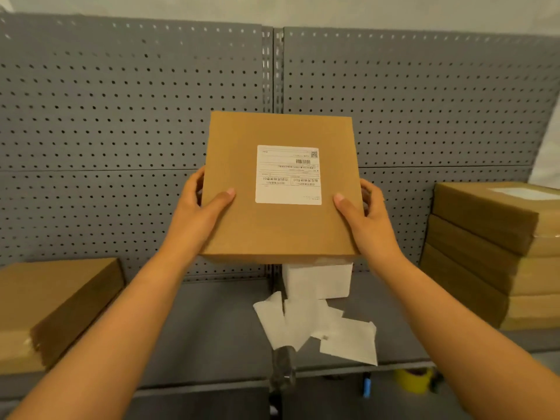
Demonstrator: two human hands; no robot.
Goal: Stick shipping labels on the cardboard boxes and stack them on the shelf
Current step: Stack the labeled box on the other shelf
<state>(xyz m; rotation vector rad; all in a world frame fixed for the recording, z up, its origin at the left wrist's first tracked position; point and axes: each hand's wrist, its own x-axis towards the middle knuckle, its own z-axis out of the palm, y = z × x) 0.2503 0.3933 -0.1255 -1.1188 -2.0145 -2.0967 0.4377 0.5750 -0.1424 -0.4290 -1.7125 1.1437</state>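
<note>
I hold a flat square cardboard box (272, 231) up in the air in front of the grey pegboard, its top face toward me. A white shipping label (288, 174) is stuck on the middle of that face, its print upside down to me. My left hand (201, 212) grips the box's left edge with the thumb on top. On the opposite edge my right hand (362, 215) does the same. Below the box, a white block of labels (318, 281) stands on the grey shelf (206, 334), with loose white backing sheets (321, 328) spread in front of it.
A stack of several flat cardboard boxes (485, 253) stands at the right of the shelf, the top one bearing a label. One plain cardboard box (54, 307) lies at the left. A yellow tape roll (415, 380) sits below the shelf's front edge, beside a blue item.
</note>
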